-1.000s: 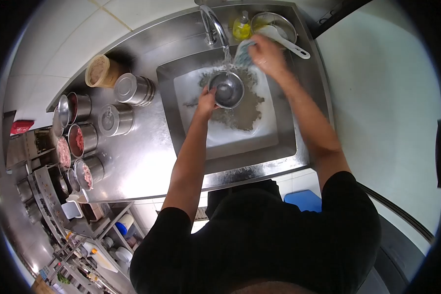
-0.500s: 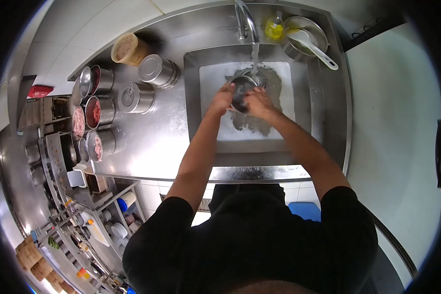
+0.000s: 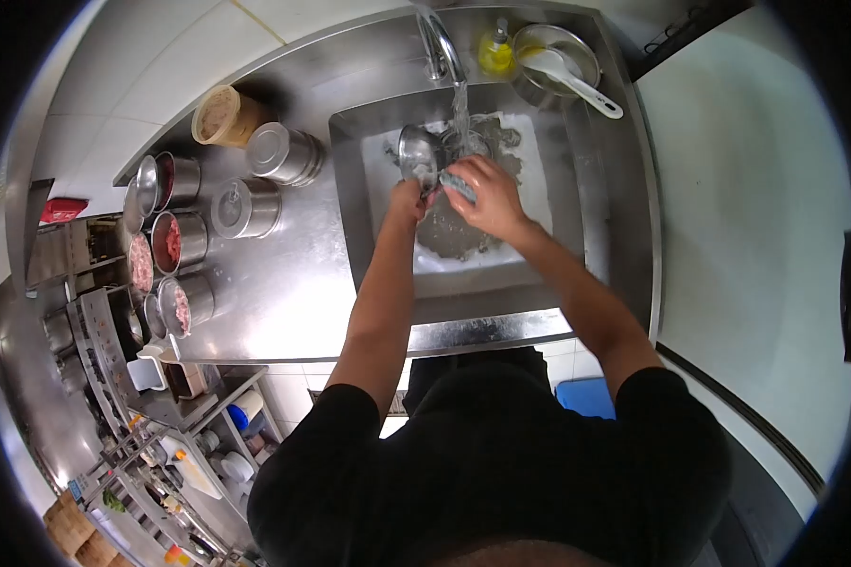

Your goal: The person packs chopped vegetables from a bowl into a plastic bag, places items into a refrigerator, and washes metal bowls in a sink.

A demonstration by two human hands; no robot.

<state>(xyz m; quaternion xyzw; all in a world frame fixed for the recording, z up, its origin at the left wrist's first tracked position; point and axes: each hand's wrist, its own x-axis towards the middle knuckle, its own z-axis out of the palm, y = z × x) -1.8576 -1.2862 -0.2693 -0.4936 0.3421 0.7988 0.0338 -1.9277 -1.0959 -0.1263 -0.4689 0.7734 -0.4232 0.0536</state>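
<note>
While gripping the metal bowl [image 3: 414, 146] at its near edge with the left hand [image 3: 408, 200], now tilts it over the sink [image 3: 352, 217], farther left of the stream from the faucet [image 3: 452, 59]. Holds a bluish cloth [image 3: 458, 185] bunched in the right hand [image 3: 492, 200], close to the bowl; cannot tell whether touching. Apparently leaves it off the direct flow, within scrubbing reach.

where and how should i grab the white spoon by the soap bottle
Best gripped, I'd judge, near the free end of the white spoon's handle, coming from the wearer's side: it juts past the rim of the metal pot, its head inside.
</note>
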